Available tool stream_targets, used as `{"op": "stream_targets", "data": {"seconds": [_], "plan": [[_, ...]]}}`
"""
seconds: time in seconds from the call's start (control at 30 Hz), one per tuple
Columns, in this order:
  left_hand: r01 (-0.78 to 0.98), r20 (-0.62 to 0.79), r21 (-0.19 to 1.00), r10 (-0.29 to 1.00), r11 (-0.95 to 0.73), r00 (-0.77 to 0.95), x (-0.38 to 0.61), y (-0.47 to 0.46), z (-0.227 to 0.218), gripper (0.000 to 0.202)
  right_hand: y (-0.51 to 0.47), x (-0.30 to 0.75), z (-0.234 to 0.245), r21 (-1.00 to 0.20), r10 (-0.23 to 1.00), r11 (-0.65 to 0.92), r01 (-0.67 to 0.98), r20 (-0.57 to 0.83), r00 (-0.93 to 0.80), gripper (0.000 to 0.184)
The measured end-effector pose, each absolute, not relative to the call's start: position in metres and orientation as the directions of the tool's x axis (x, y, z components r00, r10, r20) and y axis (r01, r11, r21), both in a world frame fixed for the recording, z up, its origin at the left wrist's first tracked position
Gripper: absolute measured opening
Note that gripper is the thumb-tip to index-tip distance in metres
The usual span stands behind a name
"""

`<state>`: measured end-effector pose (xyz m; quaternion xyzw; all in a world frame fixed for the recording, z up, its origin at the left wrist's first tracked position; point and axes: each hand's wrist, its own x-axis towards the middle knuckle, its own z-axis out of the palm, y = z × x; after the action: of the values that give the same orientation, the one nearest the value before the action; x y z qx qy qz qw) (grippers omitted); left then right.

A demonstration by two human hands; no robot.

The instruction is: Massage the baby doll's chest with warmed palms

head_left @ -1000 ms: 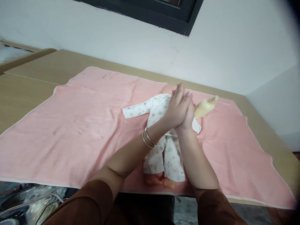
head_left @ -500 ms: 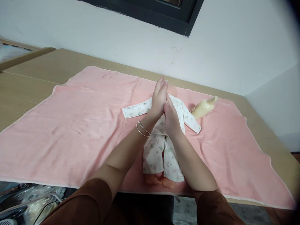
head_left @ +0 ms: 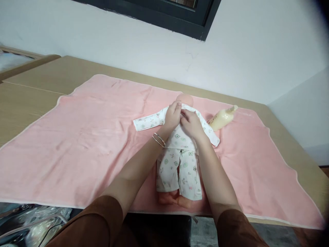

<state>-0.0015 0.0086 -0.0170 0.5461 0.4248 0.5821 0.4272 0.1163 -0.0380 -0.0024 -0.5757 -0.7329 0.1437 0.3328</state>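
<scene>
A doll (head_left: 185, 100) lies on its back on a pink blanket (head_left: 84, 137), dressed in a white printed shirt (head_left: 180, 137) and matching trousers (head_left: 190, 171). Its arms are spread and its bare feet poke out toward me. Over its upper chest my left hand (head_left: 173, 116), with two thin bangles at the wrist, is closed, fingers curled inward. My right hand (head_left: 192, 122) meets it there, its fingers bent too. Whatever lies between the fingertips is hidden, and I cannot tell whether they pinch the shirt.
To the right of the doll a cream-coloured pump bottle (head_left: 223, 117) lies on its side, close to the sleeve. The blanket covers most of a wooden table (head_left: 38, 85) against a white wall. Below the table's left front edge are plastic bags and a cable (head_left: 46, 219).
My hands were pressed palm to palm with fingers pointing up. They have come lower and toward me, with the fingers now bent at the doll's chest. The doll and bottle stay put.
</scene>
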Motion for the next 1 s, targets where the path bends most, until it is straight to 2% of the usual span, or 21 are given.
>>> {"op": "stream_targets", "data": {"seconds": [0.07, 0.13, 0.27, 0.33, 0.4, 0.47, 0.53, 0.57, 0.63, 0.73, 0.8, 0.93, 1.0], "plan": [[0.014, 0.269, 0.963, 0.963, -0.269, -0.017, 0.001, 0.006, -0.022, 0.029, -0.033, 0.123, -0.007, -0.488, 0.939, 0.330, 0.808, 0.259, -0.227, 0.052], [0.044, 0.280, 0.959, 0.960, -0.280, 0.003, 0.002, 0.005, -0.024, 0.027, -0.029, 0.126, -0.013, -0.465, 0.950, 0.295, 0.835, 0.237, -0.204, 0.055], [0.064, 0.273, 0.960, 0.962, -0.271, -0.021, 0.002, 0.005, -0.024, 0.029, -0.028, 0.118, -0.026, -0.516, 0.961, 0.014, 0.856, 0.243, 0.132, 0.062], [0.057, 0.270, 0.962, 0.962, -0.268, -0.033, 0.002, 0.005, -0.024, 0.029, -0.031, 0.110, -0.029, -0.501, 0.947, -0.056, 0.864, 0.248, 0.205, 0.067], [0.063, 0.297, 0.953, 0.955, -0.295, -0.016, 0.001, 0.004, -0.025, 0.028, -0.034, 0.107, -0.028, -0.448, 0.964, 0.000, 0.894, 0.239, 0.119, 0.067], [0.097, 0.346, 0.933, 0.938, -0.347, 0.024, 0.001, 0.001, -0.025, 0.026, -0.033, 0.110, -0.024, -0.407, 0.975, 0.125, 0.905, 0.218, -0.037, 0.063], [0.144, 0.385, 0.909, 0.921, -0.390, 0.067, 0.002, -0.003, -0.024, 0.026, -0.030, 0.120, -0.021, -0.416, 0.969, 0.208, 0.885, 0.209, -0.130, 0.060], [0.165, 0.393, 0.901, 0.916, -0.402, 0.084, 0.003, -0.004, -0.023, 0.026, -0.028, 0.126, -0.020, -0.435, 0.971, 0.198, 0.878, 0.209, -0.116, 0.060], [0.192, 0.388, 0.895, 0.914, -0.404, 0.115, 0.004, -0.006, -0.022, 0.028, -0.025, 0.134, -0.019, -0.468, 0.981, 0.073, 0.881, 0.195, 0.022, 0.063], [0.197, 0.378, 0.898, 0.919, -0.394, 0.116, 0.003, -0.005, -0.024, 0.033, -0.027, 0.133, -0.020, -0.453, 0.958, -0.132, 0.882, 0.171, 0.231, 0.072], [0.177, 0.387, 0.901, 0.918, -0.396, 0.085, 0.001, -0.001, -0.027, 0.034, -0.032, 0.126, -0.018, -0.430, 0.962, -0.093, 0.898, 0.193, 0.192, 0.068], [0.197, 0.423, 0.882, 0.903, -0.429, 0.073, 0.000, 0.007, -0.034, 0.033, -0.038, 0.110, -0.013, -0.403, 0.972, 0.174, 0.898, 0.215, -0.092, 0.058], [0.276, 0.451, 0.841, 0.885, -0.465, 0.118, 0.000, 0.010, -0.036, 0.033, -0.036, 0.109, -0.013, -0.391, 0.973, 0.182, 0.902, 0.206, -0.107, 0.058]]}}
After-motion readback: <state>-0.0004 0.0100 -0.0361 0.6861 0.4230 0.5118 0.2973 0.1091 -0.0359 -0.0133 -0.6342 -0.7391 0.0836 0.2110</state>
